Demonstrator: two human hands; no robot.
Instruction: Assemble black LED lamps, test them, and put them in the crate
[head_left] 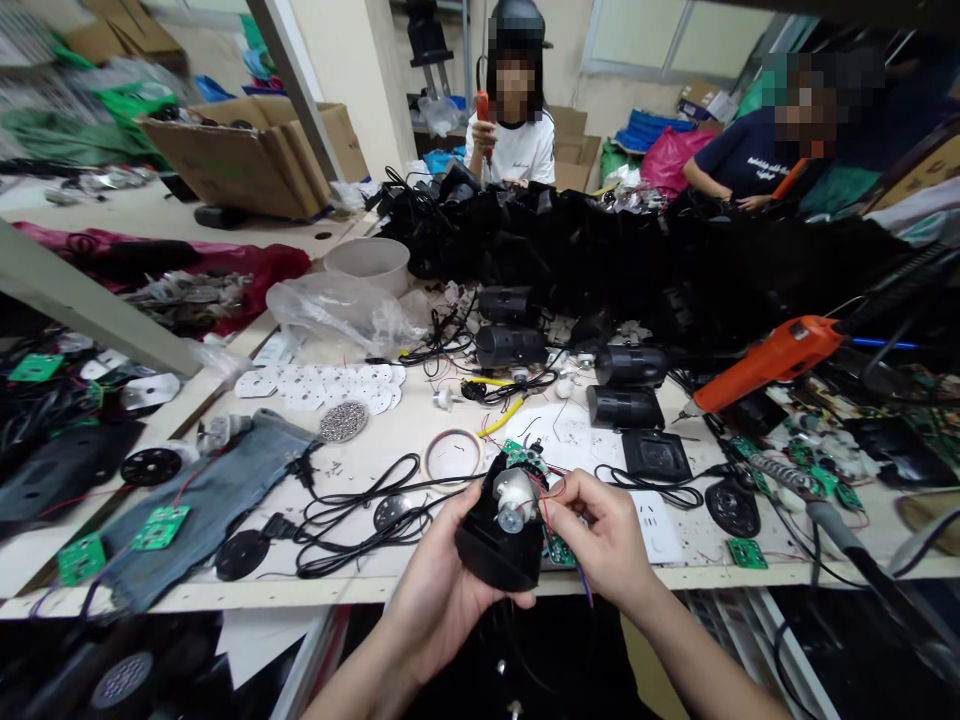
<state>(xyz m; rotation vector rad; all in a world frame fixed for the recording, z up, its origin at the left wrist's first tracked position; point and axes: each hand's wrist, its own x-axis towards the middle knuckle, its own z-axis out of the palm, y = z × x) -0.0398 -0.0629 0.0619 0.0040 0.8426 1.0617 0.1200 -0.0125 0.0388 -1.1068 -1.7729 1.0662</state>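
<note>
My left hand [439, 585] is wrapped round a black plastic housing [491, 545] held just above the table's front edge. A small silver motor [514, 500] sits in the housing's open top, with a green circuit board [521, 456] and thin red wires behind it. My right hand [604, 535] pinches the wires and the board's edge beside the motor, fingers curled. A second bit of green board [559, 550] shows under my right palm.
The workbench [420, 450] carries black power cords [352, 510], white discs [322, 385], a dish of screws [343, 421], black cylinders [626, 385], an orange electric screwdriver [772, 358] and a soldering iron [795, 490]. Two people sit across a heap of black parts [600, 250].
</note>
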